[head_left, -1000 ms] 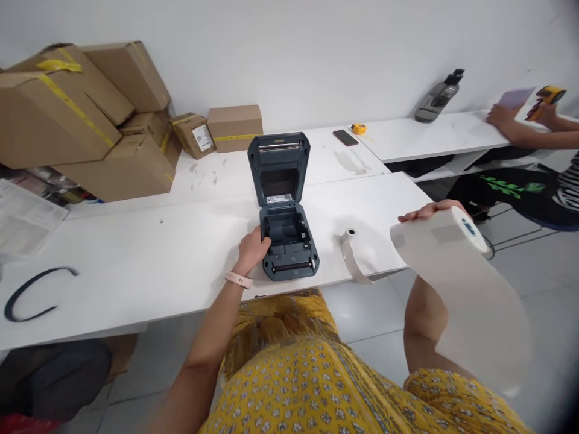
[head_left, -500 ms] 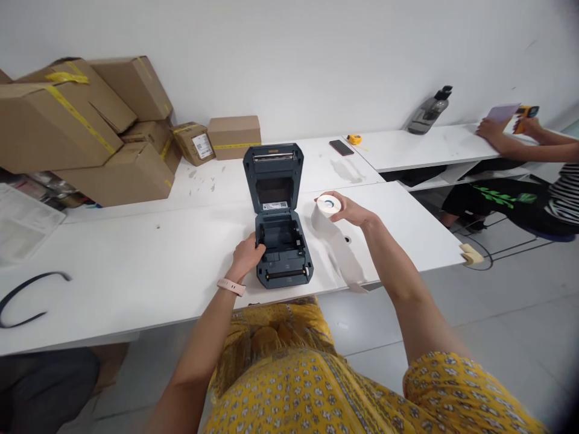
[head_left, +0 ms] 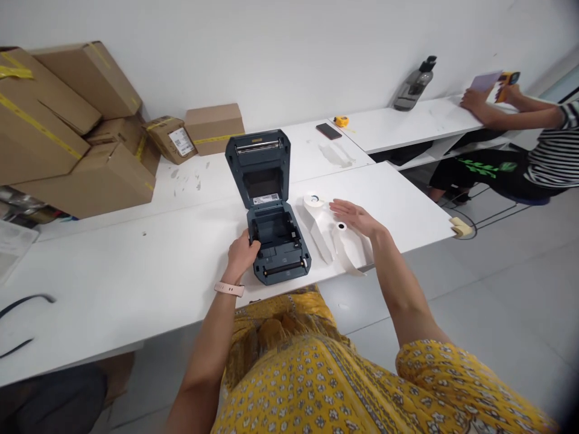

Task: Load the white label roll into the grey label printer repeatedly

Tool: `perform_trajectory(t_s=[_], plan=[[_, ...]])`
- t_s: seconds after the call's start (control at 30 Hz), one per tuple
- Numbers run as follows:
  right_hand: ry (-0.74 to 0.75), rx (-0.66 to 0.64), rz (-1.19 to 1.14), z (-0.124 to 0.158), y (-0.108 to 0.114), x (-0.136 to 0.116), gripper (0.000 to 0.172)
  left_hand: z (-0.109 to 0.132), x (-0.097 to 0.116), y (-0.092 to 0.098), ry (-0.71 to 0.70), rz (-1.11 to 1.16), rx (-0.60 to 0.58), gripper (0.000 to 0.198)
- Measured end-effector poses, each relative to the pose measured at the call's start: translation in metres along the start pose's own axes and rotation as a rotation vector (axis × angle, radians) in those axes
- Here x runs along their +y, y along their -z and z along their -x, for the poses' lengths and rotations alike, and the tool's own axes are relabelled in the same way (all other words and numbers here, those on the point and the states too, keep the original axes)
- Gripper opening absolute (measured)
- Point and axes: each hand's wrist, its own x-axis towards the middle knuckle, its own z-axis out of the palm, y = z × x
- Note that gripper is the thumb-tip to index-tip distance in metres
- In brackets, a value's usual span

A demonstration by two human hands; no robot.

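Observation:
A dark blue label printer (head_left: 271, 211) stands open on the white table (head_left: 136, 271), its lid tipped back. My left hand (head_left: 241, 253) rests curled against the printer's left side, gripping its edge. My right hand (head_left: 355, 216) hovers flat with fingers stretched out, just right of a white paper roll (head_left: 314, 208) that lies on the table beside the printer. A smaller roll (head_left: 341, 232) with a loose paper tail lies under my right wrist, its tail hanging over the table's front edge.
Cardboard boxes (head_left: 67, 132) are stacked at the back left. A phone (head_left: 329, 131) and a yellow tape measure (head_left: 341, 121) lie behind. Another person (head_left: 520, 120) sits at the far right table, near a grey bottle (head_left: 414, 84). A black strap (head_left: 22, 313) lies at the left.
My right hand brought the large paper roll from my right side to the table, set it down beside the printer and let go. My left hand stayed on the printer.

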Motion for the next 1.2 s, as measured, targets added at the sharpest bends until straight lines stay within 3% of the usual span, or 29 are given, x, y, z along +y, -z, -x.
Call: perform_trajectory(t_s=[0.13,0.23,0.33,0.4,0.5,0.57,0.67,0.77,0.87,1.1,1.2], plan=[[-0.038,-0.057,0.048,0.047,-0.001,0.009,0.070,0.001,0.001,0.001,-0.005,-0.009,0.009,0.041],[-0.092,0.013,0.065,0.059,-0.014,0.007,0.059,0.001,0.001,-0.001,-0.006,0.004,0.014,0.041],[-0.088,0.090,-0.016,0.060,-0.025,-0.010,0.052,0.000,0.000,-0.003,-0.009,0.011,0.018,0.041],[0.002,0.080,-0.039,0.057,-0.034,-0.034,0.053,0.000,-0.001,-0.004,-0.015,0.007,0.020,0.041],[0.172,-0.085,0.095,0.043,-0.063,-0.083,0.050,0.000,-0.001,-0.004,-0.019,0.002,0.016,0.041],[0.283,-0.303,0.315,0.024,-0.093,-0.113,0.045,0.001,0.000,-0.003,-0.018,0.003,0.016,0.042],[0.404,-0.467,0.727,-0.013,-0.141,-0.136,0.041,0.002,-0.001,-0.003,-0.015,0.014,0.013,0.042],[0.353,-0.563,1.148,-0.045,-0.178,-0.133,0.034,0.003,-0.002,-0.004,-0.008,0.038,0.016,0.041],[0.276,-0.618,1.390,-0.058,-0.197,-0.119,0.030,0.003,-0.002,-0.006,-0.005,0.068,0.042,0.041],[0.299,-0.577,1.454,-0.052,-0.200,-0.108,0.030,0.005,-0.003,-0.009,0.026,0.095,0.064,0.041],[0.292,-0.572,1.464,-0.051,-0.203,-0.110,0.032,0.010,0.001,-0.009,0.042,0.075,0.093,0.050]])
